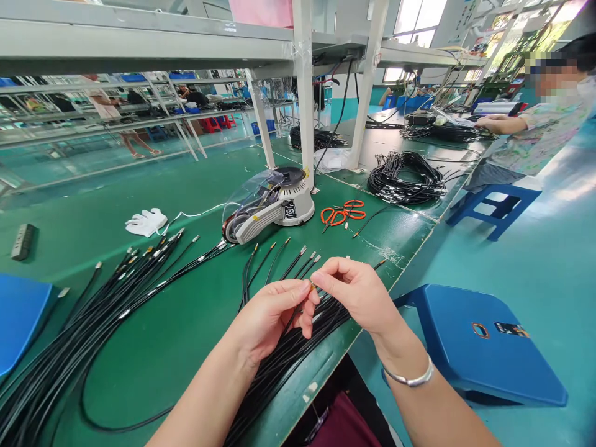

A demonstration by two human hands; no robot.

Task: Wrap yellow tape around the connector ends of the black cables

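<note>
Just above a bundle of black cables [274, 366], my left hand [279, 307] pinches the end of one black cable [292, 318]. A small brass-coloured tip [312, 286] shows between my two hands. The fingertips of my right hand [356, 288] are pressed together on that tip, so part of it is hidden. Beyond the hands, several cable ends with metal connectors [303, 250] lie on the green table. Behind them stands a grey tape dispenser [293, 208] with a clear cover, and several cables run up to its front.
Orange-handled scissors [334, 216] lie right of the dispenser. A larger cable bundle [107, 298] spreads left, near a white glove [146, 221]. Coiled cables [407, 178] lie farther back. A blue stool [488, 347] stands at right; a co-worker [549, 124] sits beyond. Shelf posts [305, 93] rise behind.
</note>
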